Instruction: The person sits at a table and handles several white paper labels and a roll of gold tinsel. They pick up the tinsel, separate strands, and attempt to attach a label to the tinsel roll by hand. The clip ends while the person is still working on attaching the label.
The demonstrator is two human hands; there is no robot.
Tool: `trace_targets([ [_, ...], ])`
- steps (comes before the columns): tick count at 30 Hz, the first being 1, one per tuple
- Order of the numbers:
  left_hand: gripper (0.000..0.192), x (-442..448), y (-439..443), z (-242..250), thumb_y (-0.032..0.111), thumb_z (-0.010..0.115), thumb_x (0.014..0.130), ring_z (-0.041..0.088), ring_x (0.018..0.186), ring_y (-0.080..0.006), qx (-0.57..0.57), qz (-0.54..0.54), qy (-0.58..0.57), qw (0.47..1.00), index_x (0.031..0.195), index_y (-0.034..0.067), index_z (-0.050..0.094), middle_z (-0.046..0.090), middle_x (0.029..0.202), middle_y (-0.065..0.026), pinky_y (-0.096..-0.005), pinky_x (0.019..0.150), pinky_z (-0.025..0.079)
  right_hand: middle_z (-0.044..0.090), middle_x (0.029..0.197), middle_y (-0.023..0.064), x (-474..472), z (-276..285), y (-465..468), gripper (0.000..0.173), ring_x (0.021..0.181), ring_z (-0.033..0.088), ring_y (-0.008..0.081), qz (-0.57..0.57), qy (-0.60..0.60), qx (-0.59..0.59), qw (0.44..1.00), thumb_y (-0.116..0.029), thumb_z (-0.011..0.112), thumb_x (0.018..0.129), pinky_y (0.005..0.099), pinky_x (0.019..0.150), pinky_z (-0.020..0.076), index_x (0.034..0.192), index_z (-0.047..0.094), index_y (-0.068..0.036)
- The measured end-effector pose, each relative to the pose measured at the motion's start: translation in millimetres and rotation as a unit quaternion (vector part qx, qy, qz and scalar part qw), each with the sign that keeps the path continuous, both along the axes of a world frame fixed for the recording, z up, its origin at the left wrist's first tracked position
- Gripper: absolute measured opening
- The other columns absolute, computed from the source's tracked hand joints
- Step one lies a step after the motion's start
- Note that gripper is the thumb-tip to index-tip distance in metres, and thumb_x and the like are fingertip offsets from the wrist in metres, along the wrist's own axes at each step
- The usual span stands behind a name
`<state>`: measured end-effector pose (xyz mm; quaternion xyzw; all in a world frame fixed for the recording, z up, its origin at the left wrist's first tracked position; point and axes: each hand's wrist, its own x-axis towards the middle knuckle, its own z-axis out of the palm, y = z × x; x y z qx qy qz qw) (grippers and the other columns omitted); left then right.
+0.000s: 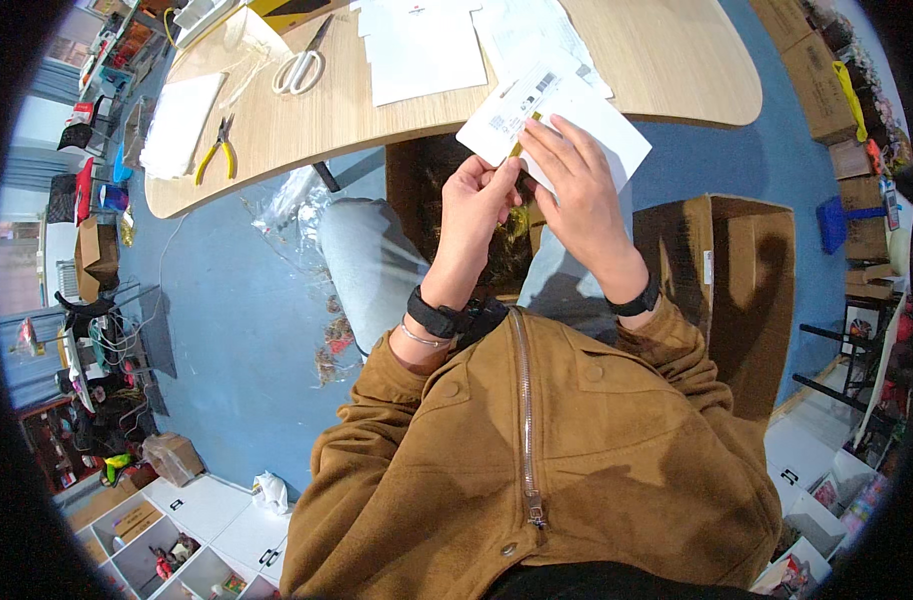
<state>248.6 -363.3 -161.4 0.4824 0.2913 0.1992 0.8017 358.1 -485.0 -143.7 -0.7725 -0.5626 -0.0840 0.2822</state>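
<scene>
My left hand [483,196] pinches the lower end of a narrow gold strip [525,135] between thumb and fingers. The strip lies across a white printed card [612,142], which bears writing and codes. My right hand [573,169] lies over the card, its fingertips on the card beside the strip; its thumb is partly hidden. The card is tilted at the table's front edge, overlapping a clear plastic bag with white contents [535,34]. Shiny gold material [515,225] shows below my hands, inside a dark box between my knees.
On the wooden table [674,67] lie white sheets [423,60], white-handled scissors [299,71], yellow-handled pliers [216,154] and a white stack [180,124]. An open cardboard box [753,300] stands at right. Plastic wrap [295,199] lies on the blue floor at left.
</scene>
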Motion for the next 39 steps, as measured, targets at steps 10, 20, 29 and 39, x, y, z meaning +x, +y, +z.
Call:
trace_targets([
  [10, 0.021, -2.7, -3.5, -2.1, 0.023, 0.072, 0.102, 0.057, 0.061, -0.0021, 0.046, 0.013, 0.021, 0.999, 0.105, 0.003, 0.067, 0.066, 0.077, 0.0022, -0.0174, 0.052, 0.039, 0.056, 0.149, 0.0071, -1.3, -8.2, 0.7, 0.052, 0.146, 0.043, 0.0291, -0.012, 0.001, 0.035, 0.999, -0.002, 0.073, 0.085, 0.0498, 0.124, 0.0341, 0.135, 0.060, -0.006],
  [20, 0.020, -1.7, -7.6, -1.9, 0.023, 0.071, 0.103, 0.056, 0.059, -0.0019, 0.061, 0.028, 0.032, 0.997, 0.096, 0.005, 0.066, 0.066, 0.074, 0.0021, -0.0173, 0.051, 0.039, 0.059, 0.146, 0.0085, -6.8, -2.7, 2.7, 0.044, 0.144, 0.048, 0.0318, -0.043, -0.054, 0.009, 0.998, -0.002, 0.073, 0.086, 0.0520, 0.120, 0.0415, 0.129, 0.063, -0.005],
  [29, 0.020, -3.0, -10.5, -4.2, 0.023, 0.070, 0.104, 0.059, 0.063, -0.0022, 0.080, 0.037, 0.022, 0.996, 0.097, 0.005, 0.065, 0.068, 0.076, 0.0011, -0.0177, 0.052, 0.041, 0.064, 0.141, 0.0078, -12.8, -0.5, 10.1, 0.042, 0.140, 0.054, 0.0309, -0.075, -0.056, 0.024, 0.995, 0.000, 0.075, 0.084, 0.0479, 0.117, 0.0454, 0.125, 0.064, -0.006],
  [39, 0.018, -4.4, -17.1, -6.1, 0.017, 0.064, 0.106, 0.061, 0.072, -0.0041, 0.122, 0.057, 0.001, 0.991, 0.102, -0.001, 0.064, 0.068, 0.084, -0.0002, -0.0213, 0.063, 0.048, 0.065, 0.143, 0.0078, -13.0, -4.5, 9.0, 0.048, 0.139, 0.055, 0.0299, -0.073, -0.058, 0.042, 0.995, 0.002, 0.073, 0.083, 0.0476, 0.115, 0.0472, 0.129, 0.067, -0.006],
])
